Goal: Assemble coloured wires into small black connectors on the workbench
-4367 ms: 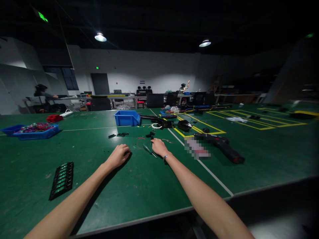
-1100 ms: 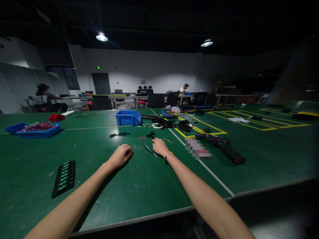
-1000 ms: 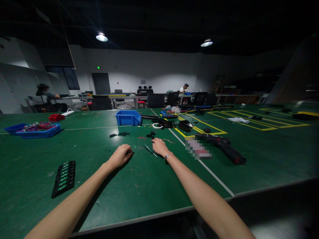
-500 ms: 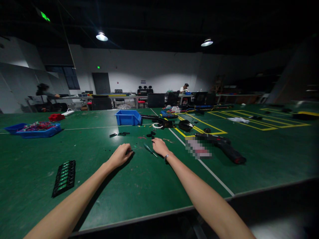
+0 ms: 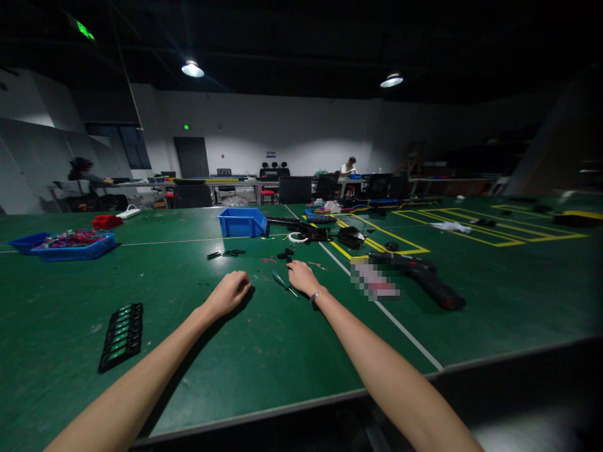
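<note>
My left hand [image 5: 232,290] rests on the green table with its fingers curled in. Whatever lies inside the curl, if anything, is hidden. My right hand [image 5: 303,277], with a grey band at the wrist, has its fingers bent together at a small black part [image 5: 289,260]. Other small black parts [image 5: 284,253] lie just beyond those fingertips. Between the hands a screwdriver [image 5: 279,280] with a dark green handle lies flat, its tip pointing toward me. Short red wires [image 5: 269,260] and tiny bits are scattered past it.
A black holder with green strips [image 5: 121,336] lies at left. Farther off are a blue bin [image 5: 242,223], blue trays [image 5: 75,250] of coloured wires and a white ring [image 5: 298,238]. A black pistol-shaped tool [image 5: 436,282] lies at right. Two people sit at far benches.
</note>
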`<state>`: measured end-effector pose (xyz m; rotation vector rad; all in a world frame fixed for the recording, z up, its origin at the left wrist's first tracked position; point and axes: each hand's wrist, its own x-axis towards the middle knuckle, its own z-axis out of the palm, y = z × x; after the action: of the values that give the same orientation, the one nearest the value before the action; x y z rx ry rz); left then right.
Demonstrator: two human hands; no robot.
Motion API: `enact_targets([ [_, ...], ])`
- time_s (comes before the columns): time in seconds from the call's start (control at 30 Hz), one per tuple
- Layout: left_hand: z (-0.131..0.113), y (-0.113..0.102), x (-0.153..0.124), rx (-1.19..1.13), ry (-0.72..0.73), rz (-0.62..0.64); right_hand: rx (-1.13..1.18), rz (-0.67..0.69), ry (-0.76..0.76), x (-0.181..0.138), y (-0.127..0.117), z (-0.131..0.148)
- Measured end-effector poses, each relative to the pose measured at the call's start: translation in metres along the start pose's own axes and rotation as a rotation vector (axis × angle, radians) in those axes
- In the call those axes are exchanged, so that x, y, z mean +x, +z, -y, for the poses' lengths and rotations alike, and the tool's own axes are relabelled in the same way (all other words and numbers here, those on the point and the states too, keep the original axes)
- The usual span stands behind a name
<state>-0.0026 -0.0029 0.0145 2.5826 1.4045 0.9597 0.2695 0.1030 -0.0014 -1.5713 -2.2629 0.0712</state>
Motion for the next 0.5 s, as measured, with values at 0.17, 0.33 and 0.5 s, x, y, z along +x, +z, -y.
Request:
enact_targets([
  [0.17,0.0015,0.0015,0.0004,-0.010,-0.004,-0.007,0.004,0.003,-0.002,0.0005,0.0010,-0.0003],
  [0.33,0.0028,0.0026,0.0007,-0.015,-0.011,-0.007,0.008,0.001,0.000,0.0012,0.0018,-0.0003],
  [0.5,0.0037,0.0029,0.0011,-0.009,0.000,-0.008,0.010,-0.003,-0.006,0.0007,0.0013,-0.0004],
])
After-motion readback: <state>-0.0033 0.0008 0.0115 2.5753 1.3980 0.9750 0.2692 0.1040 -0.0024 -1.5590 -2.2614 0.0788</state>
